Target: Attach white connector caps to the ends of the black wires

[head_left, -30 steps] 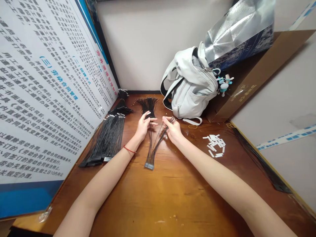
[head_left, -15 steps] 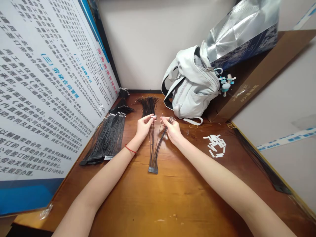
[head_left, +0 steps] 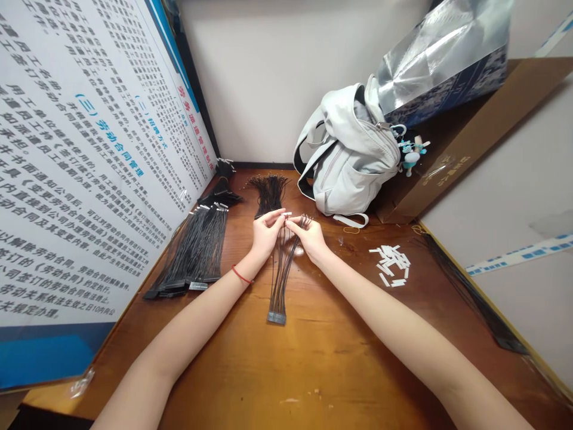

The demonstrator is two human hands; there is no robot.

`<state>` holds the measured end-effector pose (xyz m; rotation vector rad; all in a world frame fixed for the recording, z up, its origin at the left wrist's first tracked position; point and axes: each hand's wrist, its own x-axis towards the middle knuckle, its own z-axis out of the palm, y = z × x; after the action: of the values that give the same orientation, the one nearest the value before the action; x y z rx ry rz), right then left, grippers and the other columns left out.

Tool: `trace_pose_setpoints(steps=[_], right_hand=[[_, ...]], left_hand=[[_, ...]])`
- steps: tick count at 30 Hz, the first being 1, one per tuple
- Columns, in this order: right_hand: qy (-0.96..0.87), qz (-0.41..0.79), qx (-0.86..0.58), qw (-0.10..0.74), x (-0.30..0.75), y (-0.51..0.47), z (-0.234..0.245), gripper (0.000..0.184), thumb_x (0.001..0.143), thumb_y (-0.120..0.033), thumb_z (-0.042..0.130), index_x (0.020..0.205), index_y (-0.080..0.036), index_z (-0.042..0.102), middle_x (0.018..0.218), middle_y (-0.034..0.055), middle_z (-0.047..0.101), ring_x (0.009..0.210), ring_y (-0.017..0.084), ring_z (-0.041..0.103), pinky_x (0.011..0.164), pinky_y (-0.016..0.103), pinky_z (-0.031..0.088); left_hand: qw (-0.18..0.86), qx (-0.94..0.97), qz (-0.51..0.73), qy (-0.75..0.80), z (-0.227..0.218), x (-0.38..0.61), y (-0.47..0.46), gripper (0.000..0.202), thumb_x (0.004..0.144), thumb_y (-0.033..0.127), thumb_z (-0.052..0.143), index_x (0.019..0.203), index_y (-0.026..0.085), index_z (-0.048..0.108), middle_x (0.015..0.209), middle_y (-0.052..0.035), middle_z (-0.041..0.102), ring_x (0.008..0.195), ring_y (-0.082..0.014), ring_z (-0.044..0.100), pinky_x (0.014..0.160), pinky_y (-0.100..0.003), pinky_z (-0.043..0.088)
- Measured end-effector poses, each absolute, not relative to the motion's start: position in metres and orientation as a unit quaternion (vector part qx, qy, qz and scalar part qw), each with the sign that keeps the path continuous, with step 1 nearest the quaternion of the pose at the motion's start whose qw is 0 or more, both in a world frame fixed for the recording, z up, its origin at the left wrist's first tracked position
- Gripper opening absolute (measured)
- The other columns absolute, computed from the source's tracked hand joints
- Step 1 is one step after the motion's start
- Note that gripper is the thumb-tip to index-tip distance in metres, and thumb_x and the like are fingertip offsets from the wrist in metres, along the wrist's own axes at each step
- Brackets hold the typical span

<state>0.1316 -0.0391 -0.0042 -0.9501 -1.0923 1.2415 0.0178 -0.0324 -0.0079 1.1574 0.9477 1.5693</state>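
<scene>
My left hand pinches a small white connector between thumb and fingertips above the wooden table. My right hand meets it fingertip to fingertip, pinching the loose wire ends of a black wire harness. The harness hangs down toward me and ends in a flat connector block lying on the table. A red band circles my left wrist.
Several bundled black harnesses lie at the left beside a leaning printed board. Loose black wires lie at the back. Small white connectors are scattered at the right. A grey backpack, cardboard box and silver bag stand behind.
My hands have come together until the fingertips touch. The white connector now sits at the wire ends, and the harness block has slid slightly toward me.
</scene>
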Motion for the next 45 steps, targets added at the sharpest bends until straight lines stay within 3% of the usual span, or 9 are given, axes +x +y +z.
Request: trace_pose_setpoints(steps=[12, 45], right_hand=[[-0.483, 0.519, -0.417, 0.568, 0.1306, -0.0365, -0.0072, 0.023, 0.053, -0.035, 0.077, 0.061, -0.017, 0.065, 0.063, 0.0003, 0.062, 0.062, 0.013, 0.055, 0.066, 0.028, 0.044], [-0.48, 0.503, -0.428, 0.577, 0.1296, -0.037, -0.0085, 0.023, 0.054, -0.037, 0.076, 0.061, -0.018, 0.064, 0.062, 0.0008, 0.062, 0.059, 0.014, 0.054, 0.06, 0.028, 0.045]], left_hand=[[0.468, 0.462, 0.648, 0.385, -0.0063, 0.0207, -0.0358, 0.031, 0.067, 0.03, 0.069, 0.091, 0.01, 0.065, 0.09, -0.0123, 0.07, 0.084, -0.0202, 0.066, 0.084, -0.036, 0.051], [0.439, 0.485, 0.641, 0.403, -0.0071, 0.0201, -0.0365, 0.023, 0.07, 0.025, 0.066, 0.089, 0.012, 0.066, 0.091, -0.011, 0.07, 0.085, -0.0196, 0.066, 0.086, -0.036, 0.05]])
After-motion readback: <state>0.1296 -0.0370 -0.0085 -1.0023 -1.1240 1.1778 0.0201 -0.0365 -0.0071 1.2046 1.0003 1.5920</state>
